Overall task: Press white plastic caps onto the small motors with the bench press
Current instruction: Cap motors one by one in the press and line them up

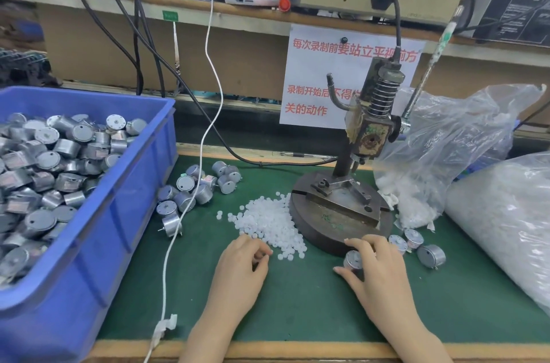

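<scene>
Your bin (125, 214) is bright blue, its motors (47, 160) silver-grey. Your mat (297, 303) is dark green, the caps (268, 223) on it milky white. The press (327, 237) is dark brownish grey with green scrawl on its block. The white sheet (312, 77) behind carries red characters. The cord (208, 95) is white.

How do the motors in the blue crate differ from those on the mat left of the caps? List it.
The crate motors lie heaped many deep inside the blue crate; the mat motors form a small loose cluster on the green mat. A white cord crosses the mat motors, not the crate motors. Both are round silver cans.
</scene>
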Action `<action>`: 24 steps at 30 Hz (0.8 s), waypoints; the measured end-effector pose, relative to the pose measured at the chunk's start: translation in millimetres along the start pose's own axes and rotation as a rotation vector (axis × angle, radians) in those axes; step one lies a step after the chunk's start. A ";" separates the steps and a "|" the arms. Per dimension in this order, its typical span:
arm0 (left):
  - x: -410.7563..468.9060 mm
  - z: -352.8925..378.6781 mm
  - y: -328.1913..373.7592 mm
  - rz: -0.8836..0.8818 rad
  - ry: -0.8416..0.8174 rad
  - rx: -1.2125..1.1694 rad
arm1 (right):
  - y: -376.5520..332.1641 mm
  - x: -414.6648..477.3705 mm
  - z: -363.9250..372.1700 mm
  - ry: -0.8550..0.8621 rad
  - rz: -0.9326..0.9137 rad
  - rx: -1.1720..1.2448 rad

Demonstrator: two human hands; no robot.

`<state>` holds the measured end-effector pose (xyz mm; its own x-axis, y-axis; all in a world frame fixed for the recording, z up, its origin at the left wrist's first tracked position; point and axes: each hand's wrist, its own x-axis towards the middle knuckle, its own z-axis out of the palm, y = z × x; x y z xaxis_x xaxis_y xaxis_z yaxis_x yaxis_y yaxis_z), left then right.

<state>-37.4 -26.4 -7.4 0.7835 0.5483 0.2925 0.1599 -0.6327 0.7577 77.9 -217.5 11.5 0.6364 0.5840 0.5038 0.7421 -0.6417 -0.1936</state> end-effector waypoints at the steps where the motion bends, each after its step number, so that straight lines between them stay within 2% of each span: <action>1: 0.8 0.7 0.1 -0.018 0.013 -0.006 | -4.6 0.5 0.6 0.008 -0.014 0.015; 6: 1.8 -0.7 1.2 -0.041 0.002 -0.032 | -55.8 18.7 8.7 -0.001 -0.184 0.150; 10: 4.1 -1.2 2.3 -0.009 -0.018 0.026 | -101.9 61.9 20.9 -0.229 -0.249 0.347; 12: 4.6 -0.4 2.3 -0.024 -0.004 0.020 | -120.5 83.6 34.2 -0.288 -0.261 0.385; 17: 3.5 0.7 2.0 -0.024 0.009 0.040 | -149.6 130.8 69.7 -0.379 -0.339 0.139; 21: 4.9 -0.5 3.6 -0.019 -0.010 0.070 | -159.1 147.5 89.6 -0.290 -0.516 0.002; 24: 5.9 0.2 3.8 -0.042 -0.006 0.118 | -165.0 149.2 100.1 -0.303 -0.598 -0.044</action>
<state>-32.0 -25.7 -2.8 0.7781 0.5725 0.2585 0.2616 -0.6694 0.6953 71.5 25.2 34.3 0.1535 0.9549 0.2542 0.9802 -0.1798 0.0835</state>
